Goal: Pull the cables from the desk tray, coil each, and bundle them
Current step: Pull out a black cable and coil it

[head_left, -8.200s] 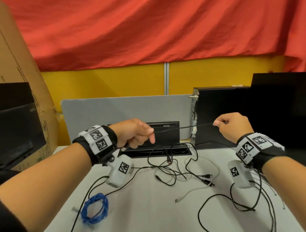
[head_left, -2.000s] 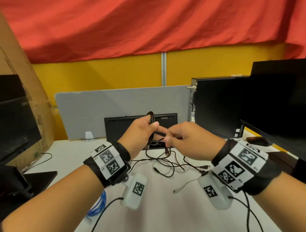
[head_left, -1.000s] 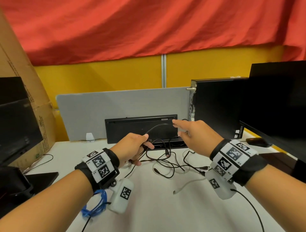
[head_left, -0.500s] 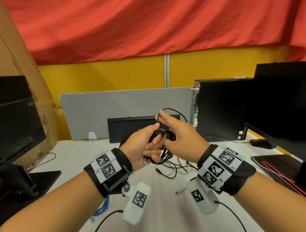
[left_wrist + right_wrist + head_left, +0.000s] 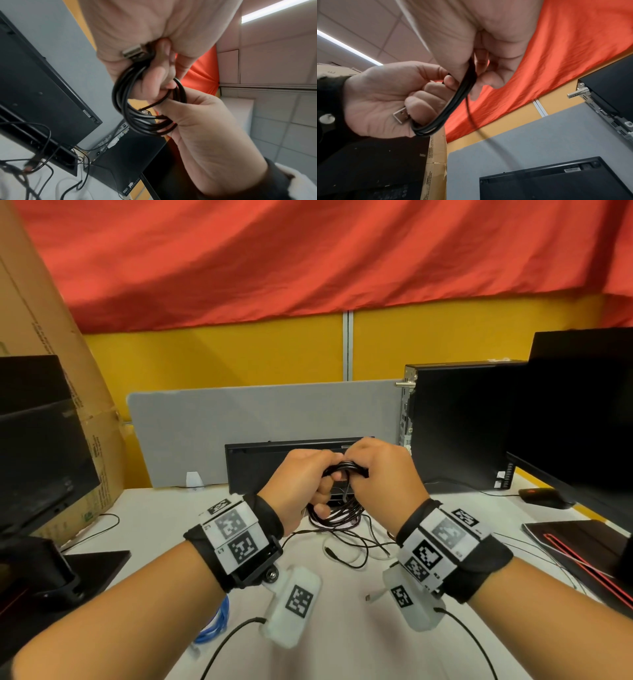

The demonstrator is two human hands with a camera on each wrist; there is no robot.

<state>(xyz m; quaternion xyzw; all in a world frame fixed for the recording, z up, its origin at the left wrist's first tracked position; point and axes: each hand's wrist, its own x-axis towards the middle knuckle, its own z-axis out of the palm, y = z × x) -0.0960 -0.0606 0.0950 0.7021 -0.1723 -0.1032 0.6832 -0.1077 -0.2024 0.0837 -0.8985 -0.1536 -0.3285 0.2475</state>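
Note:
A black USB cable (image 5: 343,469) is wound into a coil of several loops, held above the desk between both hands. My left hand (image 5: 322,491) grips one side of the coil, its silver USB plug (image 5: 133,51) poking out by the palm. My right hand (image 5: 358,472) grips the other side, fingers curled over the strands. The coil's (image 5: 123,94) lower loops hang under the hands. One thin strand (image 5: 469,112) trails down from it. Behind the hands, the open black desk tray (image 5: 260,467) is partly hidden. Loose black cables (image 5: 356,547) lie tangled on the desk.
A coiled blue cable (image 5: 215,625) lies at the near left, a white cable end (image 5: 375,597) near the right wrist. A black computer tower (image 5: 455,426) and monitor (image 5: 582,405) stand right, another monitor (image 5: 37,446) and cardboard (image 5: 41,313) left, a grey divider (image 5: 239,419) behind.
A second ago the hands were apart, the right one drawing cable out. They came together at the coil, and now the right fingers have curled down over its strands.

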